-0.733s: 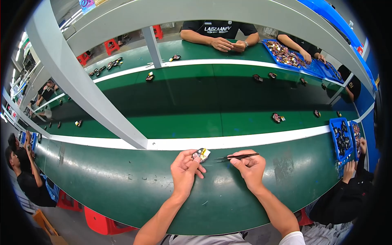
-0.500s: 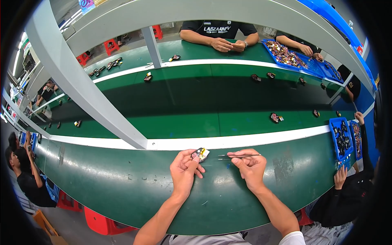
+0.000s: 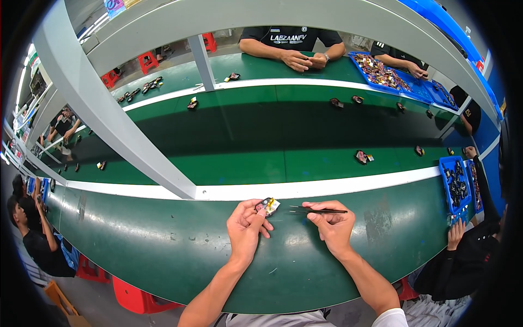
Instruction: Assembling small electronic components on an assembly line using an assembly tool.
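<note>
My left hand point(image 3: 245, 229) is closed on a small electronic assembly point(image 3: 271, 205) with a black shell, a yellow piece and a white patch; the thumb lies across its near side. To the right, my right hand point(image 3: 336, 224) pinches a pair of dark tweezers point(image 3: 329, 211). Their slim tips point left toward the assembly and stay apart from it, with a gap between the two prongs. Both hands hover over the near green worktop point(image 3: 180, 240). Fingers and thumb hide part of the assembly.
A white rail point(image 3: 261, 192) separates the worktop from a green conveyor belt point(image 3: 245, 166) carrying similar assemblies point(image 3: 362, 157). A grey post point(image 3: 125, 125) rises at left. Blue trays of parts point(image 3: 448, 163) stand at right, beside a co-worker's hand point(image 3: 455, 234). Other people sit opposite and at left.
The assemblies on the belt have shifted slightly left. My tweezers have turned a little, showing a broader dark side. My left hand and its assembly hold nearly still.
</note>
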Demonstrator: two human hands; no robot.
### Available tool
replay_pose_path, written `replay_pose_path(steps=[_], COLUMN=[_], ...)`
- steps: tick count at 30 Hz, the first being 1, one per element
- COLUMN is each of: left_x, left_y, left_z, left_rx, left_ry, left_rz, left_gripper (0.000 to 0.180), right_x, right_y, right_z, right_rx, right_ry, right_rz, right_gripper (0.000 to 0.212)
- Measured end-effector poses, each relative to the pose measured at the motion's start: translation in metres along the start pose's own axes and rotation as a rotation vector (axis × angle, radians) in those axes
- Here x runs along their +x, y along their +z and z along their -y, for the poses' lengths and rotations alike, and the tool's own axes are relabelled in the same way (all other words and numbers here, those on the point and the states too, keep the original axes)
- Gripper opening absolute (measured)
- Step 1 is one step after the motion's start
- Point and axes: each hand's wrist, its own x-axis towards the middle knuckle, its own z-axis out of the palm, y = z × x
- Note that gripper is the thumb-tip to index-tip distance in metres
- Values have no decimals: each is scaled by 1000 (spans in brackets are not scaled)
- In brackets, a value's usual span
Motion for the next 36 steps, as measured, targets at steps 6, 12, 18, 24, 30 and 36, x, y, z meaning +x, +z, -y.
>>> replay_pose_path(steps=[6,12,18,24,30,36], left_x=[0,0,0,-1,0,15], left_y=[1,-1,-1,0,1,-5], left_z=[-1,1,-1,-1,0,-6], left_rx=[-2,-5,1,0,0,12], left_ry=[7,-3,-4,-4,12,68], left_rz=[-5,2,1,3,-21,-60], left_gripper=[22,23,23,23,23,25], right_x=[-1,-1,-1,-1,0,2], right_y=[2,3,3,1,1,7], right_z=[4,6,5,1,-4,-6], right_rx=[13,22,16,-1,-57,-116], right_ry=[20,18,6,-3,15,12], right_rz=[1,-5,-8,-8,-34,-88], right_gripper=[13,12,12,13,12,7])
